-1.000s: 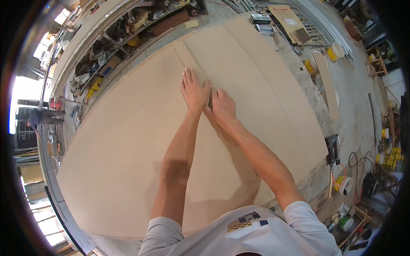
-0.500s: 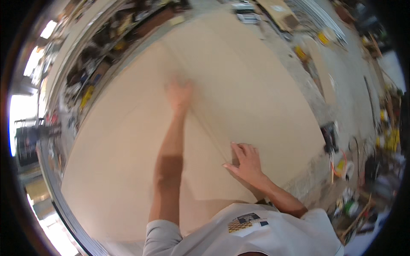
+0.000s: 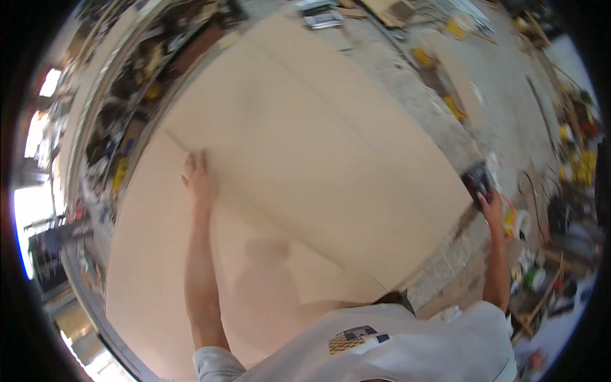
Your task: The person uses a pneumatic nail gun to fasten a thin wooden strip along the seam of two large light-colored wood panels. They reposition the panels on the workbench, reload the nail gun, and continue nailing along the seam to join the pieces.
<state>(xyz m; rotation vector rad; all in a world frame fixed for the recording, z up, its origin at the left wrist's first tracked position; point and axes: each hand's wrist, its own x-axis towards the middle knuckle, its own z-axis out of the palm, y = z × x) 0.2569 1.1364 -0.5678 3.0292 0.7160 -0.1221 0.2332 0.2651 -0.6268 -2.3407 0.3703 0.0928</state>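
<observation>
The work surface is a large, pale beige sheet (image 3: 382, 191) with a smooth, matte face, laid out in front of the person and filling the middle of the view. A straight seam or edge (image 3: 318, 248) crosses it diagonally from upper left to lower right; which of the two it is cannot be determined. Nearest the camera is a white shirt (image 3: 420, 347) with a printed front. A shadow falls on the near part of the sheet.

Left arm: extended forward and nearly straight. The left hand (image 3: 199, 181) lies on the seam, palm down, its fingers released, spread slightly and pointing away from the body.

Right arm: extended outward to the right. The right hand (image 3: 489, 205) is at the near end of a black power tool (image 3: 477, 181), located just beside the right corner of the sheet. Blur hides whether its fingers are closed around the tool. An orange hose (image 3: 511, 210) curves nearby.

Beyond: grey floor (image 3: 515, 89), a white-and-yellow bucket (image 3: 459, 27) and, at far left, a bright opening (image 3: 35, 207).
</observation>
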